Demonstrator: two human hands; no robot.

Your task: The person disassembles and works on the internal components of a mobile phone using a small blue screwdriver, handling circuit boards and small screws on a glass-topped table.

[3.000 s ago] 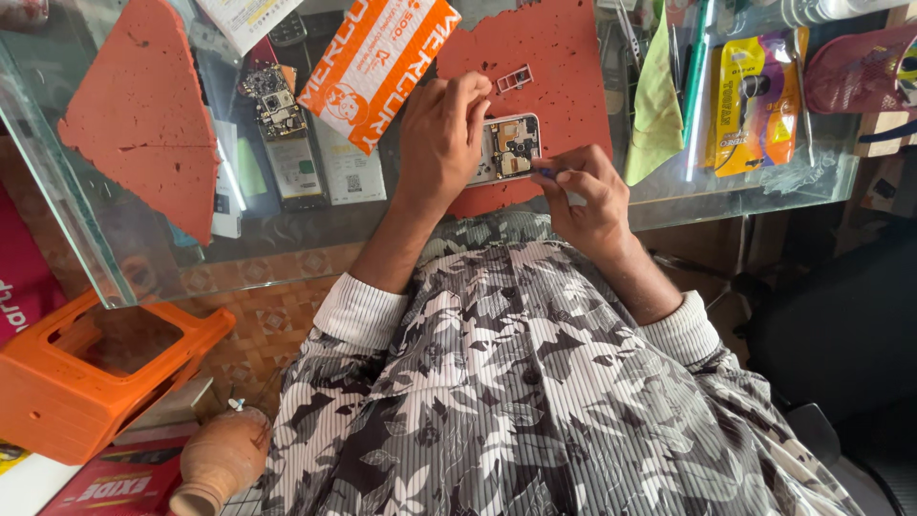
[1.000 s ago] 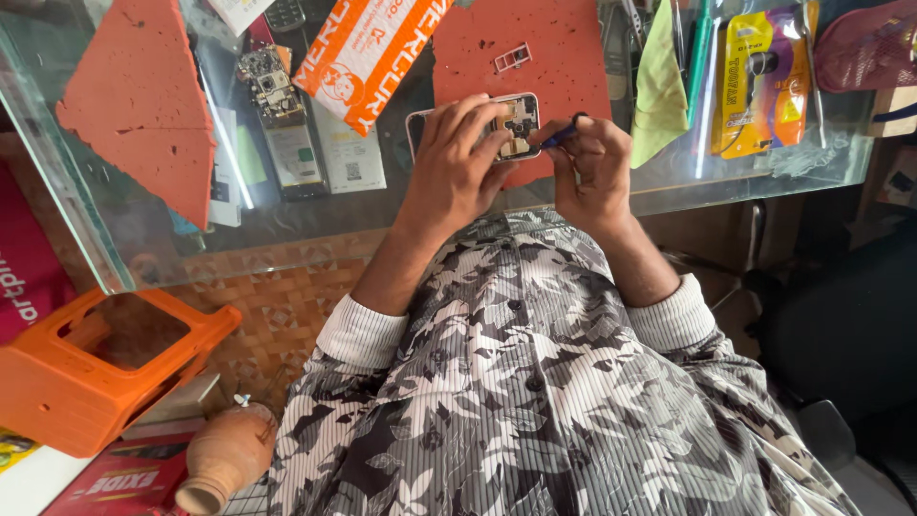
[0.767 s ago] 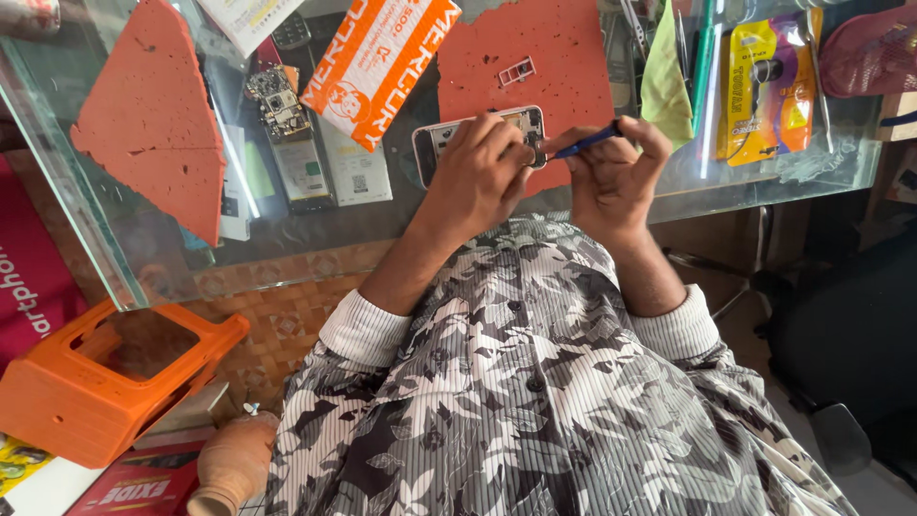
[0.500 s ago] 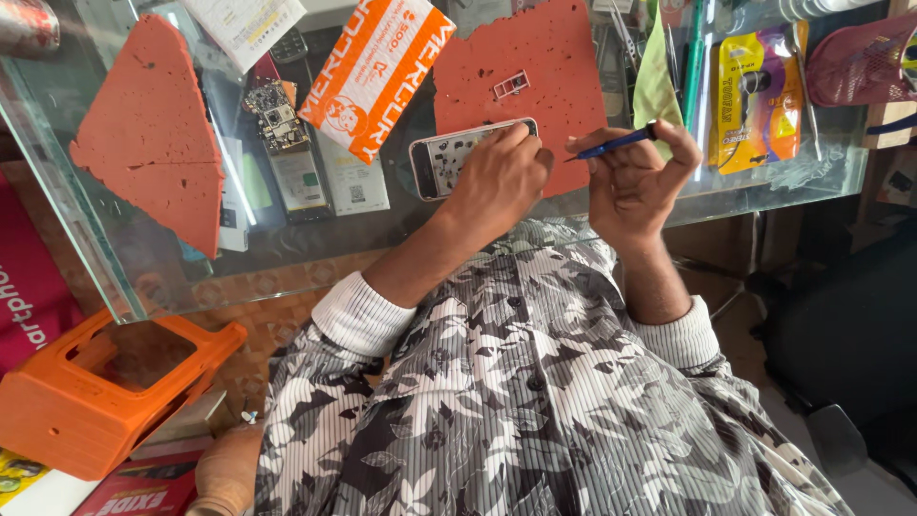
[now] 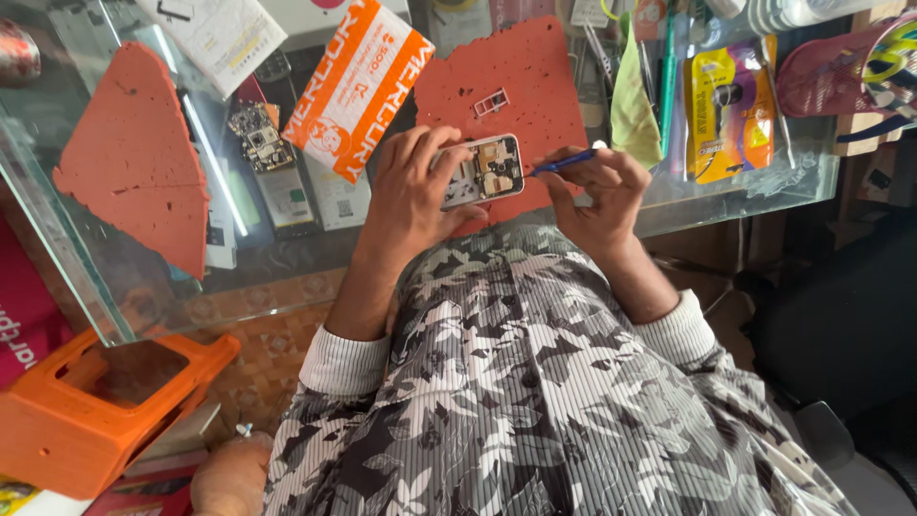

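Gripping an opened phone (image 5: 482, 170) in the left hand (image 5: 411, 196), over the red mat (image 5: 535, 76) on the glass bench (image 5: 745, 191). Pinching a blue screwdriver (image 5: 564, 162) in the right hand (image 5: 602, 196), tip touching the phone. Lying just left: an orange-and-white rectangular packet (image 5: 358, 86), tilted. Lying right: a yellow-and-purple packet (image 5: 726, 110).

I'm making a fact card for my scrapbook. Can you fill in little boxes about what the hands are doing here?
Left hand: holds an opened phone
Right hand: holds a blue tool, tip at the phone's edge
Under the phone: red mat on a glass counter
Nearby: orange packet, loose circuit board
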